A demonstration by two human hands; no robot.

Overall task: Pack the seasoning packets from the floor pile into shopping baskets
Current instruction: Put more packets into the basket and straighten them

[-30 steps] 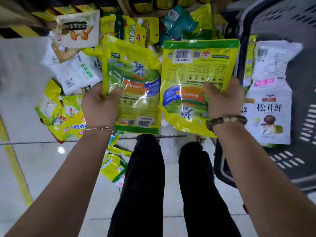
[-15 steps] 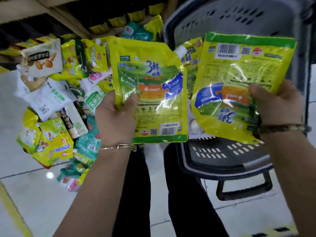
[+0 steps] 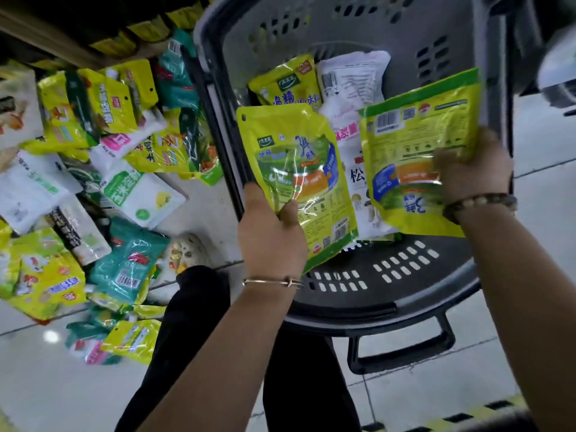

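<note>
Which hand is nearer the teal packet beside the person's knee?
Left. The left hand is just right of the teal packet; the right hand is farther right, over the basket.

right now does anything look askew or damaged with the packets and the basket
One thing: the glossy yellow-green packet in the right hand is upside down, its print inverted and barcode on top, unlike the matching packet in the left hand. Both hover over the grey plastic basket. No spill or tear shows.

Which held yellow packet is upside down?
The packet in the right hand: barcode at top, blue 3 inverted. The packet in the left hand has its barcode at the bottom.
</note>
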